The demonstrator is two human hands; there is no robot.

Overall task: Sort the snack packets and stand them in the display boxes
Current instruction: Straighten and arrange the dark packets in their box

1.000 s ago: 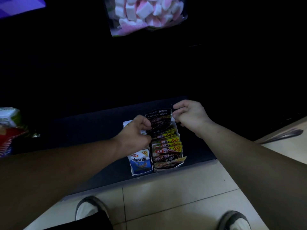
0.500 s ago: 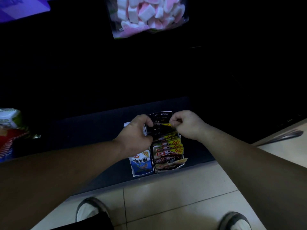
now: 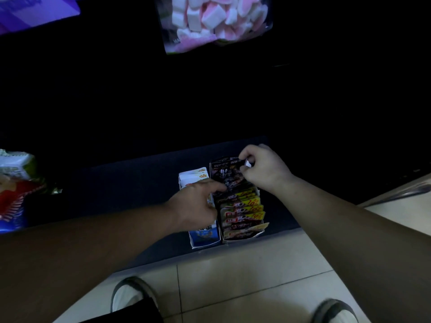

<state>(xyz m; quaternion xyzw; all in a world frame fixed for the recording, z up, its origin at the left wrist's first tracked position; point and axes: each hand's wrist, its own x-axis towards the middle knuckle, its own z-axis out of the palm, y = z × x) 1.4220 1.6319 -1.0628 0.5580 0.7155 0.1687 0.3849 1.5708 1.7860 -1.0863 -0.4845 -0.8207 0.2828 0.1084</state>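
Observation:
Two display boxes stand side by side on a dark low shelf (image 3: 121, 192). The left box (image 3: 204, 238) is blue and white. The right box (image 3: 243, 234) holds a row of upright brown-and-yellow snack packets (image 3: 242, 209), with black packets (image 3: 224, 170) standing at its back. My right hand (image 3: 258, 170) pinches the top right corner of the rearmost black packet. My left hand (image 3: 198, 203) lies over the left box, its index finger stretched out onto the black packets in the right box.
A bag of pink and white marshmallows (image 3: 217, 19) hangs above. Colourful snack bags (image 3: 14, 190) sit at the left edge of the shelf. Pale floor tiles (image 3: 245, 276) and the tips of my shoes (image 3: 130, 294) are below. A metal rail (image 3: 405, 192) runs at right.
My right hand moved up and back from the row's middle to the rearmost black packet's top corner. My left hand let go its grip and now points a finger into the row.

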